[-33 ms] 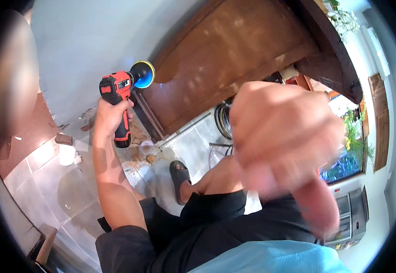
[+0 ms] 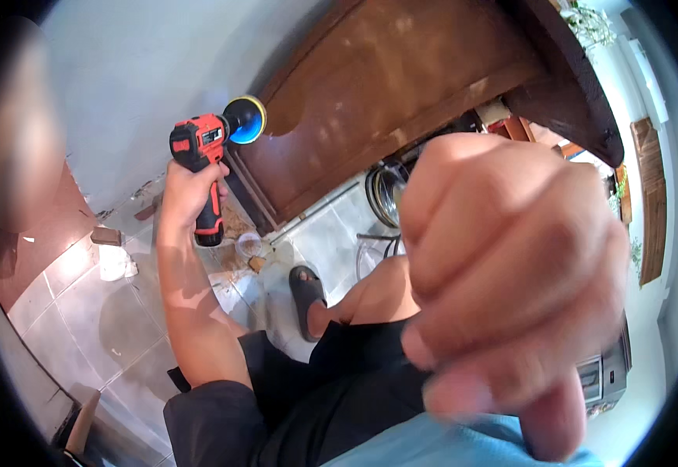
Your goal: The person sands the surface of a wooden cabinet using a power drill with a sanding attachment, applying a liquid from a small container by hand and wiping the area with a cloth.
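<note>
The left hand (image 2: 187,191) has its fingers wrapped firmly round the handle of a red and black drill (image 2: 210,134), so the tool sits right in that grip, out ahead of the person's body. Its barrel lies just beyond the fist, long axis running left to right across the person's front and tilting a little away toward the chuck end. The nose points to the person's right, with the round pad (image 2: 253,121), blue-faced and yellow-rimmed, turned toward the brown panel (image 2: 401,70); I cannot tell whether the two touch. The handle runs at a steep angle to the barrel, back through the grip toward the person, and the black base (image 2: 209,237) sticks out on the near side of the fist. The right hand (image 2: 518,280) is well apart, to the right of the grip, fingers bent inward; its palm side is hidden, so I can't say whether it's clenched or holding something. Past the grip rises the pale wall (image 2: 152,62). Near the base, to its right, a clear cup (image 2: 250,244) stands on the floor (image 2: 66,342), with a dark slipper (image 2: 305,296) farther right and nearer the person. Left of the grip there's a white tub (image 2: 113,265) with a brown block (image 2: 107,236) at its top.
</note>
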`<state>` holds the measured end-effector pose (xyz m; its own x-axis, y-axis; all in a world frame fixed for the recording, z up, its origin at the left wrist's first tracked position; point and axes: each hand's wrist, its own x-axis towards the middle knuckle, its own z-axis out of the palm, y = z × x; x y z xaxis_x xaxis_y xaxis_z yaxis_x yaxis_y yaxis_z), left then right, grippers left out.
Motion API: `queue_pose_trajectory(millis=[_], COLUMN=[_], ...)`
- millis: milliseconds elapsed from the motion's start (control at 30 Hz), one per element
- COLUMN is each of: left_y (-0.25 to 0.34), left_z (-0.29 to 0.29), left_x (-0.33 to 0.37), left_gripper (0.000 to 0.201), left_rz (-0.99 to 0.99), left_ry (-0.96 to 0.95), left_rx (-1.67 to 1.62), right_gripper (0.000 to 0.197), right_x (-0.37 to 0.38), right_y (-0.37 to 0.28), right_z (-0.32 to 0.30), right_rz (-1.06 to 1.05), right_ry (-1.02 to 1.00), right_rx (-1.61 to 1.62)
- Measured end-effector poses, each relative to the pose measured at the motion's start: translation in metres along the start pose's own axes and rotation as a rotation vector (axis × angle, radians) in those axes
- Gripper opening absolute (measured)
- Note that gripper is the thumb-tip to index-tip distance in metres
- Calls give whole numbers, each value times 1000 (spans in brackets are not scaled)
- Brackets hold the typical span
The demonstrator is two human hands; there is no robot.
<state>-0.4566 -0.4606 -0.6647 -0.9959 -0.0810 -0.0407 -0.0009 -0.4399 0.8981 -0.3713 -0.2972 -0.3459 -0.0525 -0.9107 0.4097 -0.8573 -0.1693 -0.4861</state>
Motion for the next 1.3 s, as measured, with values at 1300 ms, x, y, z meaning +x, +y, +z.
queue_pose_trajectory(millis=[1300], left_y=[-41], left_z=[121], left_x=[45], left_gripper=[27], left_rz=[-81], left_ry=[-225], left_rx=[-255], right_gripper=[52], right_x=[-165], right_y=[219], right_z=[94], right_rz=[1225], right_ry=[944], right_rx=[874])
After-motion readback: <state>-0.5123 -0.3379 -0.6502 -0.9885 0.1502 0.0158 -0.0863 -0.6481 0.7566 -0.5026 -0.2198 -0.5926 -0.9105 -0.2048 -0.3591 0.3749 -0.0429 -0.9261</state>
